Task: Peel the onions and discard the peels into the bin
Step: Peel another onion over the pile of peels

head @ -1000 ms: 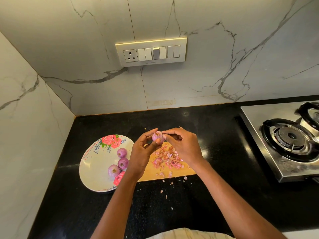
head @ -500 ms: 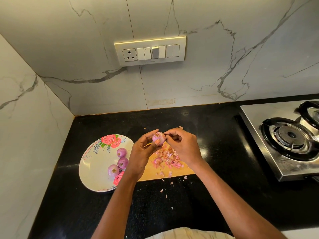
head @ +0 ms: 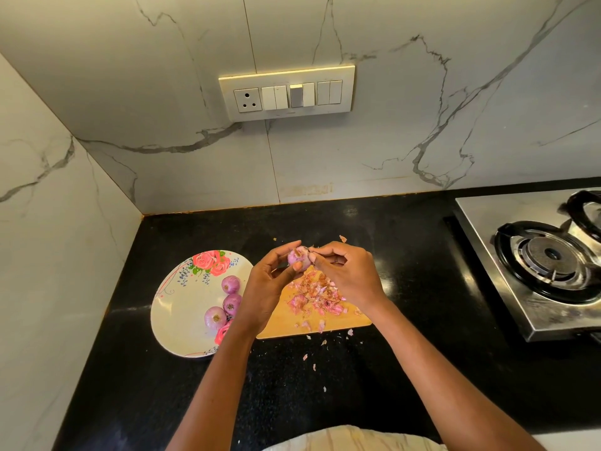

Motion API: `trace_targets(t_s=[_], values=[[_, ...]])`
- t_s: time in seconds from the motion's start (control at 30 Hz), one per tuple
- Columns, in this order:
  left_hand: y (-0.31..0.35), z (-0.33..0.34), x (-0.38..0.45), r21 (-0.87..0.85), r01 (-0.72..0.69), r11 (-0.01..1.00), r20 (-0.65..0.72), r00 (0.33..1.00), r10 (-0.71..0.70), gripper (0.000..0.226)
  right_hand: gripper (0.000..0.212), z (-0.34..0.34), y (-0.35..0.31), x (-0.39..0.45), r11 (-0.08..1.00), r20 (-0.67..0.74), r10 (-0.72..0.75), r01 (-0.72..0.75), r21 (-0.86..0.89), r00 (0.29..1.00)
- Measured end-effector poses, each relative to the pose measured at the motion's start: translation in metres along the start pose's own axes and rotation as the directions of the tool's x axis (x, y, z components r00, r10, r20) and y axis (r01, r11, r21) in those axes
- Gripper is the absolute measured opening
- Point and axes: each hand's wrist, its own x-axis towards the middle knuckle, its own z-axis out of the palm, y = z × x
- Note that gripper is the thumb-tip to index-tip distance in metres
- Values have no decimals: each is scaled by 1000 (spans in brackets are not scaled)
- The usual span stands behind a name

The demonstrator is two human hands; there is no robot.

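Note:
My left hand [head: 266, 284] holds a small purple onion [head: 299, 259] between thumb and fingers, above the far end of a wooden cutting board [head: 286, 320]. My right hand [head: 348, 275] pinches a bit of skin at the onion's top right side. A heap of pink and brown peels [head: 317, 294] lies on the board under my hands. Three peeled onions [head: 227, 301] sit on a white flowered plate [head: 182, 307] left of the board. No bin is in view.
Loose peel scraps [head: 313, 356] are scattered on the black counter [head: 406, 288] in front of the board. A steel gas stove [head: 546, 265] stands at the right. Marble walls close the back and left; a switch panel [head: 286, 92] is on the back wall.
Both hands stay at the onion over the board. The right fingers have shifted slightly at the onion's top, working at the skin. Plate and peels are unchanged.

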Motion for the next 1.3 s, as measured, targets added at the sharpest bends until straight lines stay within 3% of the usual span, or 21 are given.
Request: trace_targets(t_s=[0.3,0.53,0.7,0.97,1.1,1.2,1.3], values=[[2,1,-3,-35,36,999,24,999,-35,48,9,0,1,-1,1000,-30,19,-19,-1,999],[3,2,-2,-138,72,988,17,997,-71,49,10,0,7,3,985,-30,144,-140,100,989],[4,2,-3,-115,64,991,16,998,-63,49,20,-1,4,3,964,25,171,-172,204,985],[3,1,-4,-58,58,997,29,998,-57,49,12,0,3,4,996,-20,73,-72,52,997],[4,1,-4,-149,89,985,22,996,-86,45,9,-2,11,7,990,-73,138,-140,-23,988],[5,1,-3,-148,94,984,11,996,-94,42,11,-7,20,6,975,-38,194,-197,-103,980],[7,2,-2,-133,75,988,-16,997,-78,44,14,-7,14,4,978,18,141,-136,-155,990]])
